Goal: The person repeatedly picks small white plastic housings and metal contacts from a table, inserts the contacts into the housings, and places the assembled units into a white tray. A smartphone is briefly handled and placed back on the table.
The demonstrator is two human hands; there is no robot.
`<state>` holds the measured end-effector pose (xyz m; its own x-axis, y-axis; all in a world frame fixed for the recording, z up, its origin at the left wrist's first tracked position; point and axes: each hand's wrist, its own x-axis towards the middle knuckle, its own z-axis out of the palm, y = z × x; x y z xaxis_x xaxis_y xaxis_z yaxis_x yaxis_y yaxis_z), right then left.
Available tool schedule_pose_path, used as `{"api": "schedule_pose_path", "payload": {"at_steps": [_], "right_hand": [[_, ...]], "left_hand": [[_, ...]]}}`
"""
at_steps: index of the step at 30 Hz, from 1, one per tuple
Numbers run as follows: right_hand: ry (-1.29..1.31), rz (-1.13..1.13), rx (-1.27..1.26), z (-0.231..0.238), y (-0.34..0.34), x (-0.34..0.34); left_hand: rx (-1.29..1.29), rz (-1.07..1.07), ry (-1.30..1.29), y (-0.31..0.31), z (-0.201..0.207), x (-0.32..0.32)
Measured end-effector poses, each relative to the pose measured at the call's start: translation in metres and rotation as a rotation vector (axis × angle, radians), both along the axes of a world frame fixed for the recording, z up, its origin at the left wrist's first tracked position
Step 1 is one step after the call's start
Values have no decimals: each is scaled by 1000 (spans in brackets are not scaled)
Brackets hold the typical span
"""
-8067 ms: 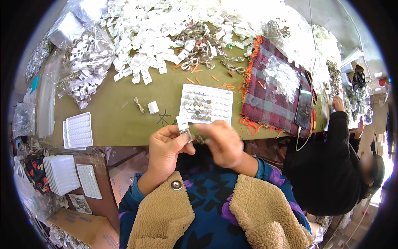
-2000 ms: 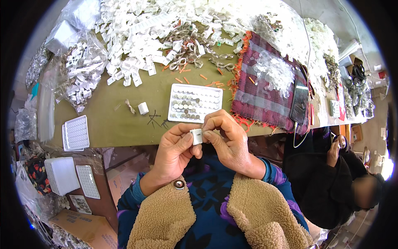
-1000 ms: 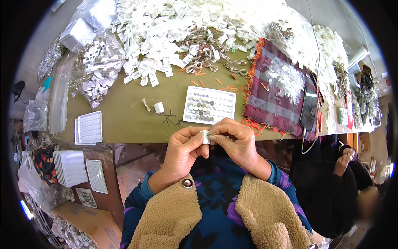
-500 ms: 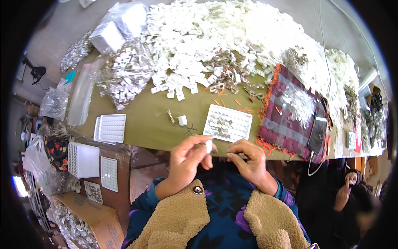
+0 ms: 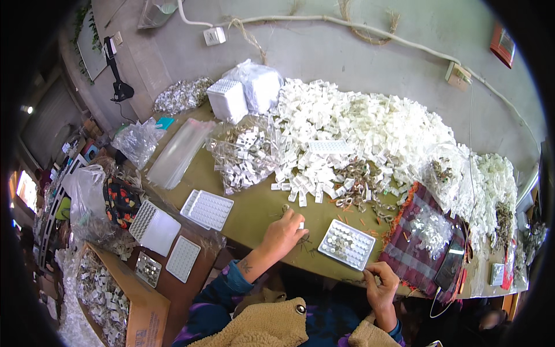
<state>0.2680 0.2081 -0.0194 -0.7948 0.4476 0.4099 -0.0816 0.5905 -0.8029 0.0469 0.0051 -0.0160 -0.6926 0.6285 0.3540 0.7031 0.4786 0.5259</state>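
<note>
One white piece [image 5: 301,225], long axis unclear, at left hand [image 5: 283,232]; right hand [image 5: 382,287] curled; grips unclear.

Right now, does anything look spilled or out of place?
One white tray oddly lies on the heap of white parts, apart from the other trays; orange strips lie scattered on the green tabletop.

Left hand [image 5: 282,235] by white piece [image 5: 301,225] (contact unclear)
</note>
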Motion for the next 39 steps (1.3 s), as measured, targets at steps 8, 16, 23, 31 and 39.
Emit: {"api": "schedule_pose_path", "payload": {"at_steps": [8, 16, 23, 31, 39], "right_hand": [[34, -93, -29, 2, 7, 13], [151, -142, 122, -9, 31, 55], [195, -525, 265, -6, 86, 114], [-206, -888, 281, 20, 180, 171], [-486, -787, 324, 27, 210, 149]], "left_hand": [[464, 56, 204, -24, 123, -79], [111, 144, 201, -24, 99, -159], [387, 135, 1, -23, -35, -28], [174, 258, 14, -19, -68, 18], [183, 249, 94, -13, -72, 18]]}}
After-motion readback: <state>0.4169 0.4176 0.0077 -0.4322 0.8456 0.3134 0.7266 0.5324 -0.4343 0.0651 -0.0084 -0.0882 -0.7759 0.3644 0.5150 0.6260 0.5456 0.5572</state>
